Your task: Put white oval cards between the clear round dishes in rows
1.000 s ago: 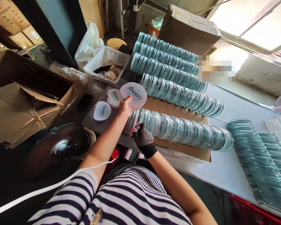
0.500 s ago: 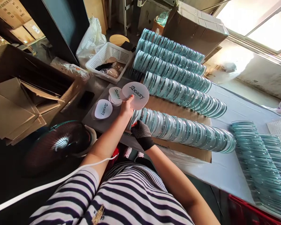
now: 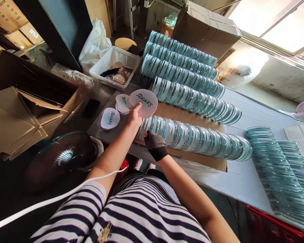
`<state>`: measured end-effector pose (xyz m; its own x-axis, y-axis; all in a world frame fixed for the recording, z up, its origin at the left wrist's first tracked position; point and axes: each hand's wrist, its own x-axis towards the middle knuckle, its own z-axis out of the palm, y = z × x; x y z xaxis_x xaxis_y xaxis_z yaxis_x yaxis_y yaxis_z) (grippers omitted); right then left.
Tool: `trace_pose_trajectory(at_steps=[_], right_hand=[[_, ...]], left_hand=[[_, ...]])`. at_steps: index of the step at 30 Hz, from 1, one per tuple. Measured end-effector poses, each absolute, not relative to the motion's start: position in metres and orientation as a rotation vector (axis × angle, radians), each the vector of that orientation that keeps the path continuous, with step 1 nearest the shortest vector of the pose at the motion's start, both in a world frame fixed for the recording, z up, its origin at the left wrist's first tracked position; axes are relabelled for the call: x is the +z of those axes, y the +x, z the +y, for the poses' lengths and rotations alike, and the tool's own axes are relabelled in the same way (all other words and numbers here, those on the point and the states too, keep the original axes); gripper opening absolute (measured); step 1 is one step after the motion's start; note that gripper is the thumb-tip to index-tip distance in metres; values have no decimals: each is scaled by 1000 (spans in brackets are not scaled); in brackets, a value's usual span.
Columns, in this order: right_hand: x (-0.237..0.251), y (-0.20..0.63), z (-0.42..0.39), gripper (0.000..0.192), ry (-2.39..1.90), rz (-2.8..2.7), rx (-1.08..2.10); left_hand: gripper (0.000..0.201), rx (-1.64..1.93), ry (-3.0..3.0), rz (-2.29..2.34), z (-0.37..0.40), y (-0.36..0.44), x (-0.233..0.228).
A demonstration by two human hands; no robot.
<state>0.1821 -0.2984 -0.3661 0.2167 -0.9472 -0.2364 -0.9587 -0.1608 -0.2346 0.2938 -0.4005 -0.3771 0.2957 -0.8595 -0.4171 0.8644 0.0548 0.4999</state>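
My bare left hand [image 3: 135, 116] grips round pale printed sheets [image 3: 145, 99] marked "Sbeauty", thumb on top; how many it holds I cannot tell. Beside it on the table lie two small piles of like sheets, the nearer pile [image 3: 109, 118] and the farther pile [image 3: 122, 103]. My right hand [image 3: 154, 143] wears a dark dotted glove with bare fingertips. Its fingers are curled at the left end of the front row of glass discs [image 3: 197, 136], close against the edges. What they pinch is hidden. White layers show between the discs, which stand on edge on cardboard [image 3: 167, 109].
Several more glass disc rows [image 3: 196, 101] stand behind, and further stacks [image 3: 276, 168] lie at the right. A white basket [image 3: 96, 70] holds bagged items. An open carton [image 3: 12, 111] and a fan [image 3: 60, 158] are at left. A white cable [image 3: 66, 195] crosses my left arm.
The view has shifted slightly, so the scene sits a little further left. My right hand has moved slightly right along the front row. My left hand keeps its hold on the printed sheets.
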Motion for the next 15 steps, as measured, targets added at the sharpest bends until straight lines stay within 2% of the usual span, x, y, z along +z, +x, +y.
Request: trace_pose_trajectory(at_steps=[3,6,11,13,15], right_hand=[[-369,187,-303,16,-2144,1718,75],[-371,187,-303,2,-1762,1588,-132],[-369,186,-301,6,-899,1112,-449],[-368,190,-302,17,-559,954,-564],[-369,195,-305,24,-406,898,-568]], left_hand=[[33,-1304,769,12,-399,294,-376],[33,-1287,772,15,-398,293,-377],[33,-1308,777,-9,-391,292,-378],[30,-1316,787,-21,-387,292,-377],[27,-1339,831,-14,-385,293,-377]])
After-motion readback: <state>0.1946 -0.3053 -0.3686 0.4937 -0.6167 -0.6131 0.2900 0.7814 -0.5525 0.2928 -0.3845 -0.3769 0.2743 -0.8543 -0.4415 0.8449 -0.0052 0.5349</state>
